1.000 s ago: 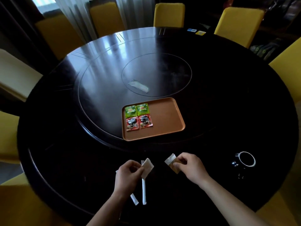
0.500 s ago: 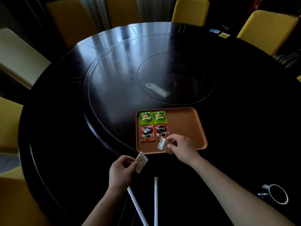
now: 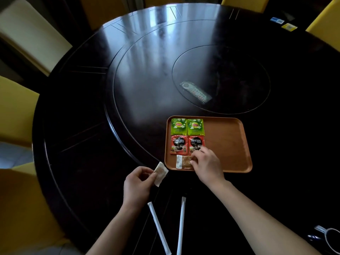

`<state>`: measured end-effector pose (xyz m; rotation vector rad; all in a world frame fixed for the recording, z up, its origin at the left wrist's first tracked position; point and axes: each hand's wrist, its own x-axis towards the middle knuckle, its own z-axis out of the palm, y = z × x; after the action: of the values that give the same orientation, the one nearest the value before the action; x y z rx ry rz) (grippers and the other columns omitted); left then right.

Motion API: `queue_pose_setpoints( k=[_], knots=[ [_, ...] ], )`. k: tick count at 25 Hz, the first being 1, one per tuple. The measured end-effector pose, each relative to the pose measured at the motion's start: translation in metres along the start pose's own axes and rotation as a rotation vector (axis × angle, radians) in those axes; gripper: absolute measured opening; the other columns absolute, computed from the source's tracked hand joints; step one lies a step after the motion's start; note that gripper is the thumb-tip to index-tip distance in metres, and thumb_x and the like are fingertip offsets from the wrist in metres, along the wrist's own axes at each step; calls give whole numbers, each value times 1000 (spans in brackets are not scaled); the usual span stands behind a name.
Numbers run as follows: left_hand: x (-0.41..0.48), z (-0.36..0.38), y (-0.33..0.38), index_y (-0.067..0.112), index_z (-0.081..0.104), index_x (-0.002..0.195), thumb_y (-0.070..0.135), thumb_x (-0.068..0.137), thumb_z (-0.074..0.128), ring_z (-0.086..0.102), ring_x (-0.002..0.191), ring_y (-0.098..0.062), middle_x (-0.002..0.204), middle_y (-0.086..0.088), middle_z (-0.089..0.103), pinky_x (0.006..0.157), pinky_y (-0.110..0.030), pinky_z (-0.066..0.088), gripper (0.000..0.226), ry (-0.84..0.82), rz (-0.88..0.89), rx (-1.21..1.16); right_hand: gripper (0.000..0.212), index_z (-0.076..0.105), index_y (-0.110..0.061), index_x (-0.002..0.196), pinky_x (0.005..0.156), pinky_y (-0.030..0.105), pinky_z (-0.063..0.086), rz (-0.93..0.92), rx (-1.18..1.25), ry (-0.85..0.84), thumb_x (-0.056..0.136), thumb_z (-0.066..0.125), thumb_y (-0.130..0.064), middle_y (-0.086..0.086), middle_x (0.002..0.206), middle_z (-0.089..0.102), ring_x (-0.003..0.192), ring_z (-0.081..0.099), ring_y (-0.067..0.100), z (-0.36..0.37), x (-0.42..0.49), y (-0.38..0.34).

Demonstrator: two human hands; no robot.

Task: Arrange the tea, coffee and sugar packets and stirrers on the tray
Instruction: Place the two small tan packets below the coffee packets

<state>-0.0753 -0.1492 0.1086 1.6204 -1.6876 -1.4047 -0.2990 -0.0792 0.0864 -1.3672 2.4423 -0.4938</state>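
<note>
Nearest the viewer: two paper-wrapped stirrers on the dark round table [image 3: 77, 162], the left stirrer [image 3: 159, 228] angled, the right stirrer [image 3: 181, 225] near upright in frame; neither touched. Cup rim [image 3: 331, 240] partly visible at lower right edge. Left hand [image 3: 137, 183] held above the table just off the tray's near-left corner, thumb and fingers pinched on one sugar packet [image 3: 160, 173], packet tilted. Right hand [image 3: 207, 163] over the near edge of the brown tray [image 3: 230, 144], fingertips closed on a second sugar packet [image 3: 184, 162] lying flat on the tray floor, below the coffee row. Above it: two red coffee packets [image 3: 179, 144], side by side, the right one partly covered by fingers. Farther: two green tea packets [image 3: 186, 126], side by side. Beyond the tray, a clear wrapper [image 3: 195, 91] on the table's inner disc. Yellow chairs [image 3: 16, 111] around.
</note>
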Motion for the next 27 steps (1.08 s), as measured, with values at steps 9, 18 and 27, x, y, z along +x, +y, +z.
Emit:
queue_pose_setpoints(
  k=[9, 18, 27],
  knots=[
    [-1, 6, 2, 22, 73, 80, 16, 84, 78, 72, 68, -21, 74, -4, 73, 64, -43, 62, 9, -15, 32, -14, 15, 69, -20, 91, 73, 33, 50, 37, 80, 21, 81, 75, -30, -3, 90, 66, 89, 59, 19, 14, -4, -18],
    [-5, 25, 12, 17, 73, 85, 12, 83, 80, 66, 73, -12, 81, 6, 67, 62, -33, 55, 9, -2, 579, 129, 25, 71, -14, 91, 55, 29, 53, 383, 992, -223, 89, 68, -40, 2, 77, 74, 67, 68, 16, -17, -26, -43],
    [41, 29, 2, 12, 75, 97, 17, 87, 67, 63, 89, -21, 97, -3, 67, 75, -36, 53, 14, 13, 835, 407, 18, 68, -8, 104, 51, 20, 54, 471, 954, -64, 89, 65, 2, 8, 93, 74, 65, 70, 6, -41, -17, 8]
  ],
)
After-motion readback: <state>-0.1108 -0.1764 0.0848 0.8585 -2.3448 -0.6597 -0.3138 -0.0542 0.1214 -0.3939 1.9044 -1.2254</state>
